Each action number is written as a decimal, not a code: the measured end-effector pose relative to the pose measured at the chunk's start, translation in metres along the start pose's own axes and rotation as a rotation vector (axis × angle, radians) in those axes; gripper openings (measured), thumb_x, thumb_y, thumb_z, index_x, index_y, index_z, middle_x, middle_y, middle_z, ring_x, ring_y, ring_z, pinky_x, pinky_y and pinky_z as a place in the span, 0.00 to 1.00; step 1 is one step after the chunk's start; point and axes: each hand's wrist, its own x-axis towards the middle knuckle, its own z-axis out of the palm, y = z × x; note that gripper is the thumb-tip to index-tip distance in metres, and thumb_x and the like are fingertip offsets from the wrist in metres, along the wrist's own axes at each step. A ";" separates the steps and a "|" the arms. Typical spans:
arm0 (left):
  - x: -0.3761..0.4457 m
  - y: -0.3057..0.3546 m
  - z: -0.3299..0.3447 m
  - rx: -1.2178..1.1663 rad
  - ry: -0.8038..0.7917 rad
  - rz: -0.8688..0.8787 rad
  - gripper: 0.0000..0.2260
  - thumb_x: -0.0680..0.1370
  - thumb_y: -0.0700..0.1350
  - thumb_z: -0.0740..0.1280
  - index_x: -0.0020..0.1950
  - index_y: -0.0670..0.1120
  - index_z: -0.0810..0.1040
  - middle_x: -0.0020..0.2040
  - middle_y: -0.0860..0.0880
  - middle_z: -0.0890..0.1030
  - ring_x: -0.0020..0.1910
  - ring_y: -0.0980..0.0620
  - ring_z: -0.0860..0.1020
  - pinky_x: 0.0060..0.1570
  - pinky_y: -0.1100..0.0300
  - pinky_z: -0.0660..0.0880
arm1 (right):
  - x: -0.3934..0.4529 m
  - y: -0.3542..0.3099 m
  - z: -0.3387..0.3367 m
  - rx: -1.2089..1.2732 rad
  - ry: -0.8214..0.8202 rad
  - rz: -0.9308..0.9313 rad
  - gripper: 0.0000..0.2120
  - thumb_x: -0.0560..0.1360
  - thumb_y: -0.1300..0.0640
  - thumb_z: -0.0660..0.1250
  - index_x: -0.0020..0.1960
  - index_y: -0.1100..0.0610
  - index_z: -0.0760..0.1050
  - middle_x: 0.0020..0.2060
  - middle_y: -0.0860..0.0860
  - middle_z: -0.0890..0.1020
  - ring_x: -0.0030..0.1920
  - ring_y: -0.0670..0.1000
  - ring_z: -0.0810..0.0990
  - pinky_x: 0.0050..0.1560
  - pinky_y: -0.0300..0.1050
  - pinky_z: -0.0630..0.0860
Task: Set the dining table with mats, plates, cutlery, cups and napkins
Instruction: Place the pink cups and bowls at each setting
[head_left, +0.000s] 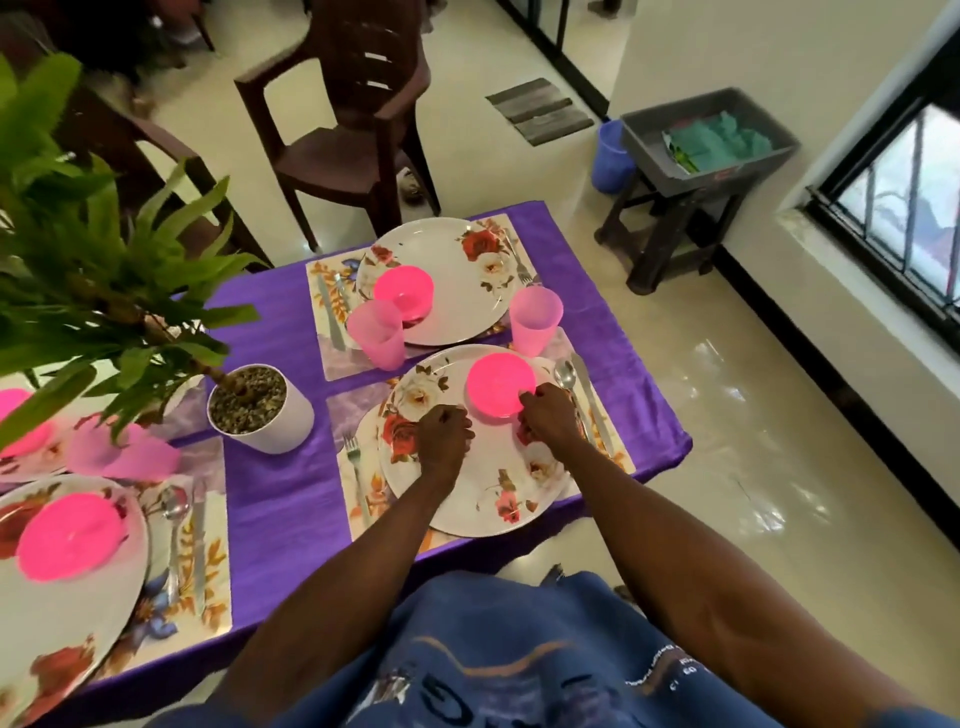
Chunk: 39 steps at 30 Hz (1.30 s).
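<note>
Purple-clothed table (275, 499), floral mats (358, 499), white plant pot (275, 421)

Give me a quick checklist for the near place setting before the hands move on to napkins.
1. Plate on its mat: ok.
2. Pink bowl on the plate, right hand touching its rim: ok.
3. Fork left of the plate: ok.
4. Spoon and knife right of the plate: ok.
5. Pink cup standing at the far corner: ok.
6. Napkin at this setting: not ok, none visible.
7. Left hand holding anything: cannot tell.
</note>
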 end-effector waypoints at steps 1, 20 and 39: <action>-0.001 0.001 0.002 -0.008 0.011 0.002 0.07 0.79 0.41 0.63 0.46 0.41 0.80 0.40 0.43 0.83 0.35 0.50 0.80 0.31 0.59 0.74 | 0.001 -0.001 -0.001 -0.011 -0.015 -0.005 0.10 0.78 0.55 0.62 0.47 0.62 0.75 0.39 0.61 0.84 0.38 0.59 0.83 0.48 0.60 0.81; -0.034 0.009 0.043 0.272 0.149 0.325 0.14 0.78 0.44 0.66 0.33 0.42 0.73 0.30 0.46 0.76 0.31 0.50 0.71 0.33 0.53 0.66 | -0.014 0.003 -0.041 -0.082 0.031 -0.101 0.11 0.80 0.52 0.57 0.50 0.57 0.75 0.42 0.53 0.82 0.40 0.54 0.82 0.38 0.47 0.77; -0.034 0.041 0.184 0.539 -0.377 0.623 0.16 0.79 0.50 0.63 0.33 0.45 0.70 0.32 0.43 0.77 0.36 0.40 0.75 0.36 0.51 0.67 | 0.003 0.066 -0.139 -0.272 0.586 -0.042 0.14 0.82 0.54 0.53 0.53 0.60 0.75 0.48 0.62 0.82 0.48 0.65 0.80 0.41 0.50 0.68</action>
